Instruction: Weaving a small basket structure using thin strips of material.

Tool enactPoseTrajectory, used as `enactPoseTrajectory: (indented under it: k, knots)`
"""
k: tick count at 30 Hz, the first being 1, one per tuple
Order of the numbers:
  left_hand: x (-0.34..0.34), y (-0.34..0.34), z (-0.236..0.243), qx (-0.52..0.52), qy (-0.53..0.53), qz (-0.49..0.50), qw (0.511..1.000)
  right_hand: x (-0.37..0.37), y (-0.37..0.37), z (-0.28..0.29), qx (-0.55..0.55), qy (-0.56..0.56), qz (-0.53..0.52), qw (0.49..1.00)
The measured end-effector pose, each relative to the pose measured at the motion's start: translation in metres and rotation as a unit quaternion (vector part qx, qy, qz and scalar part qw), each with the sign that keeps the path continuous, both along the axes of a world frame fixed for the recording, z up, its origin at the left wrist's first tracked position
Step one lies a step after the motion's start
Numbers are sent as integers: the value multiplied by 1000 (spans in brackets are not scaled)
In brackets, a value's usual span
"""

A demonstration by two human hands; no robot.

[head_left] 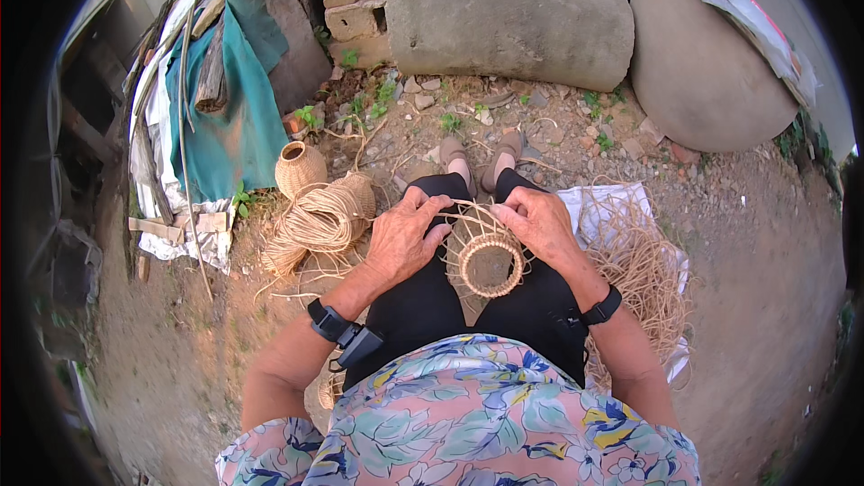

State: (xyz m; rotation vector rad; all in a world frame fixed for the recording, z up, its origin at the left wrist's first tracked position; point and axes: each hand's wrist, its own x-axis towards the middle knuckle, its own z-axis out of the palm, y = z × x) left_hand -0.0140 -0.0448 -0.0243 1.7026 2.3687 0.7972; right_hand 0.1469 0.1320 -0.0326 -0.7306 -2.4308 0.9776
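Between my thighs sits a small, partly woven basket (pixel 465 272) of tan cord. Its thick braided ring faces up, and an open mesh of cords runs out from the ring toward my feet. My left hand (pixel 405 236) is closed at the mesh's far left edge, thumb and fingers pinching a cord there. On the far right edge my right hand (pixel 543 225) is closed too, thumb and forefinger gripping the basket's cords. The exact strands inside both pinches are hidden by the fingers.
To the left lie a coiled bundle of cord (pixel 310 225) and a finished round woven basket (pixel 310 171). Loose tangled cord (pixel 634 261) covers a white sack at the right. Beyond my feet are a concrete cylinder (pixel 513 22), bricks (pixel 355 20) and a teal cloth (pixel 216 135).
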Motion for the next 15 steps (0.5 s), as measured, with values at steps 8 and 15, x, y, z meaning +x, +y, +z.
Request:
enactPoseTrajectory:
  k: [8,15]
  knots:
    - [-15,-6,-38,58,-13,-64,996,-11,15,-37,-118,2,-52,992]
    - [-2,-8,-33,107,-25,-1,994,-8,-21,-5,115,144,99,978]
